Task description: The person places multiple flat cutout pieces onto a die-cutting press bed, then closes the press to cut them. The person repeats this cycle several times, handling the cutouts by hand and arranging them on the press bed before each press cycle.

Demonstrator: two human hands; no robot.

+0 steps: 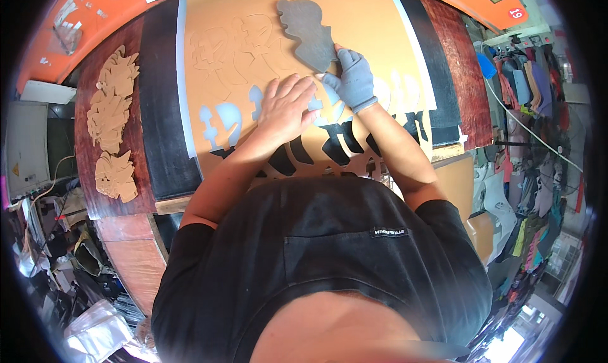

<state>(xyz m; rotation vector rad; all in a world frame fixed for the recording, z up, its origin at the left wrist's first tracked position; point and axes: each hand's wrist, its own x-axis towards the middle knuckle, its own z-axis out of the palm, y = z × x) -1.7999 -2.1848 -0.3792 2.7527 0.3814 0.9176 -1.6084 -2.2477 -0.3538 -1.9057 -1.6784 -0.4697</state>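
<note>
A grey, wavy-edged cutting die point(307, 33) lies on a large tan sheet point(373, 21). At its near right end, my right hand point(353, 83), in a grey glove, grips the edge with thumb and fingers. My left hand point(285, 106) is bare and rests on the sheet just nearer to me, fingers stretched out and apart. Outlines of cut shapes point(231, 49) show in the sheet left of the die. Closer to my body the sheet has many cut-out holes, with white and black showing through. What lies under the die is hidden.
Three stacks of tan cut pieces point(111, 119) sit on the reddish board point(85, 154) at the left. Black strips point(166, 103) flank the sheet. An orange machine frame point(120, 14) spans the far side. Many coloured pieces point(532, 84) hang at the right.
</note>
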